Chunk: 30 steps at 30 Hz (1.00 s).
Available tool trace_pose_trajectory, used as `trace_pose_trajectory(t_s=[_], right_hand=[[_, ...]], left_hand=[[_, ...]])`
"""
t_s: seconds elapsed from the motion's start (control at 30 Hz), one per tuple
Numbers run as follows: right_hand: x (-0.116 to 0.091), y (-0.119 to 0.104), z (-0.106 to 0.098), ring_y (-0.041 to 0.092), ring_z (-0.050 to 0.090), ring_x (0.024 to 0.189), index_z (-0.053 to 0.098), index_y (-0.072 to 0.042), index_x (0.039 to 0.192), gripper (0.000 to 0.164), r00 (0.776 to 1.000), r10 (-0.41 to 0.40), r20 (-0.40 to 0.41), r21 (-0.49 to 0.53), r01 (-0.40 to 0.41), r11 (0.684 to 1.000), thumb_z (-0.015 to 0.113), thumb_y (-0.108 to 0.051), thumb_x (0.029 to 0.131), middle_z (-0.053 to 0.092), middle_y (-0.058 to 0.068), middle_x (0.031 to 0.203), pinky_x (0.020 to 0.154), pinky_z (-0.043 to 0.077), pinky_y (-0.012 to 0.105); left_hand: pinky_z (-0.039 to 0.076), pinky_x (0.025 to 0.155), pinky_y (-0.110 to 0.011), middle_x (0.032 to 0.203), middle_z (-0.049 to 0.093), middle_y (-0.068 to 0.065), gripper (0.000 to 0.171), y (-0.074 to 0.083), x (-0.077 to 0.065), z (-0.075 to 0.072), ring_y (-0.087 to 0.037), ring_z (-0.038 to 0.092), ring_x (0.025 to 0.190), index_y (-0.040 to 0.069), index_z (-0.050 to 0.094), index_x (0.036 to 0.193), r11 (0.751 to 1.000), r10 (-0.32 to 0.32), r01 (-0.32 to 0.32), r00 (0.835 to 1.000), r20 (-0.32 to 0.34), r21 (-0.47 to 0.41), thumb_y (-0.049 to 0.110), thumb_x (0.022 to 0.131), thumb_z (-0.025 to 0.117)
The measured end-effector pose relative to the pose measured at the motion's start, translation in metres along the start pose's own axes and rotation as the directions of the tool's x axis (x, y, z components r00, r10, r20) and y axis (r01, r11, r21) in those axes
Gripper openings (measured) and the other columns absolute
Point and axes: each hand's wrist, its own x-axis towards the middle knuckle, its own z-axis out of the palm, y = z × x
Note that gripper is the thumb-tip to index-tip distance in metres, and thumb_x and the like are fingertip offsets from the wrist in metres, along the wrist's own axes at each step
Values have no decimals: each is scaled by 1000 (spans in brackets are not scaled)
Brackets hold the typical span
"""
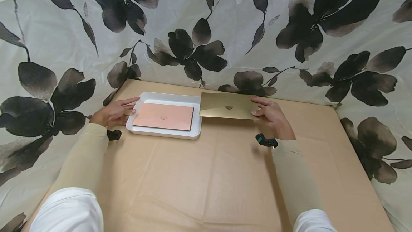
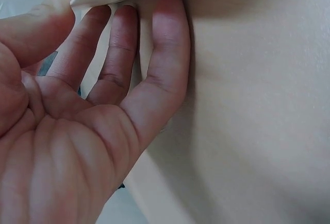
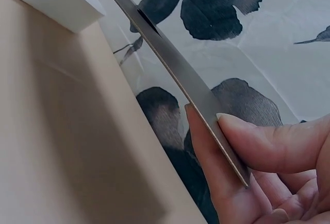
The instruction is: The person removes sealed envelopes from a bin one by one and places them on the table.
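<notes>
A white rectangular tray [image 1: 164,135] lies toward the far left of the table, and a pink flat card [image 1: 163,114] with a small half-round mark rests in it. My left hand [image 1: 114,113] grips the tray's left end. In the left wrist view the thumb [image 2: 56,7] is at the tray's rim and the other fingers reach its underside. To the right of the tray, my right hand [image 1: 268,114] holds a thin gold card [image 1: 225,106] by its right end, raised above the table. The right wrist view shows thumb and fingers pinching the gold card [image 3: 180,69] edge-on.
Brown paper-like covering spreads over the table [image 1: 199,174], with faint creases. A pale curtain [image 1: 238,28] printed with dark flowers hangs behind the table's far edge. Dark bands with devices sit on both wrists.
</notes>
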Motion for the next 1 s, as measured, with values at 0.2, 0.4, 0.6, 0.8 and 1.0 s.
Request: trace_pose_trajectory(t_s=[0.2, 0.4, 0.6, 0.8, 1.0], right_hand=[[-1, 0, -8, 23, 13, 162, 40, -4, 159, 71, 1000, 7, -3, 18, -6, 1000, 56, 20, 94, 3, 14, 176, 73, 54, 14], [-3, 0, -15, 21, 20, 156, 39, -4, 160, 71, 1000, 5, -3, 33, -5, 999, 56, 20, 95, 3, 13, 176, 66, 49, 15], [-6, -1, -22, 22, 17, 160, 41, -4, 159, 70, 1000, 4, -10, 30, -3, 1000, 57, 19, 94, 5, 13, 176, 67, 53, 16], [-9, -3, -29, 22, 18, 159, 39, -5, 160, 70, 1000, 14, -16, 23, -14, 1000, 57, 17, 96, 4, 11, 177, 65, 51, 15], [-11, -1, -37, 22, 13, 161, 39, -6, 160, 72, 1000, 19, -21, 38, -19, 999, 56, 18, 95, 1, 12, 177, 69, 54, 15]], left_hand=[[61, 92, -38, 175, 9, -10, 79, 1, 1, 1, -13, 65, 114, 31, 13, 168, 1000, -10, 10, 1000, 4, -13, 12, 106, 59], [60, 89, -35, 175, 8, -13, 80, 2, 0, 0, -14, 62, 118, 28, 10, 168, 1000, 6, -6, 1000, 11, 8, 12, 106, 58], [59, 88, -34, 175, 8, -15, 80, 2, 0, 0, -14, 60, 119, 26, 8, 168, 1000, 24, -24, 1000, 19, 13, 12, 106, 57], [58, 88, -34, 175, 7, -15, 81, 1, 1, -1, -13, 61, 115, 27, 8, 168, 1000, 19, -19, 1000, 24, 5, 12, 106, 58], [57, 85, -32, 175, 4, -14, 80, 1, 3, 0, -14, 61, 105, 27, 6, 168, 1000, 6, -6, 999, 31, -13, 9, 107, 55]])
